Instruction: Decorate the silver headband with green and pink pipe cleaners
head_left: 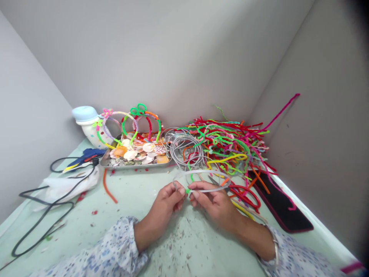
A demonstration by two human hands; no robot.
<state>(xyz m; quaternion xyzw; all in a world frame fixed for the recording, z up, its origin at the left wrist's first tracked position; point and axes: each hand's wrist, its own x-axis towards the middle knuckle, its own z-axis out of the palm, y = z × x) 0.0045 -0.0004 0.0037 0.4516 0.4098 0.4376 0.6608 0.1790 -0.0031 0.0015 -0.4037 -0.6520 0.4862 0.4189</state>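
Note:
My left hand (168,200) and my right hand (211,202) meet at the middle of the pale green table (129,215). Both pinch a thin white hairband (215,175) where a green pipe cleaner (188,191) wraps its end. The band loops away from my fingers toward a pile of bare white hairbands (184,148). Fingers of both hands are closed on the band and the green strand.
A heap of coloured pipe cleaners (230,144) fills the back right corner. A metal tray of seashells (138,154) holds finished wrapped hairbands (138,119). A blue glue gun (85,157) with black cable, white cloth (67,184), an orange pipe cleaner (109,190) and a dark phone (284,207) lie around.

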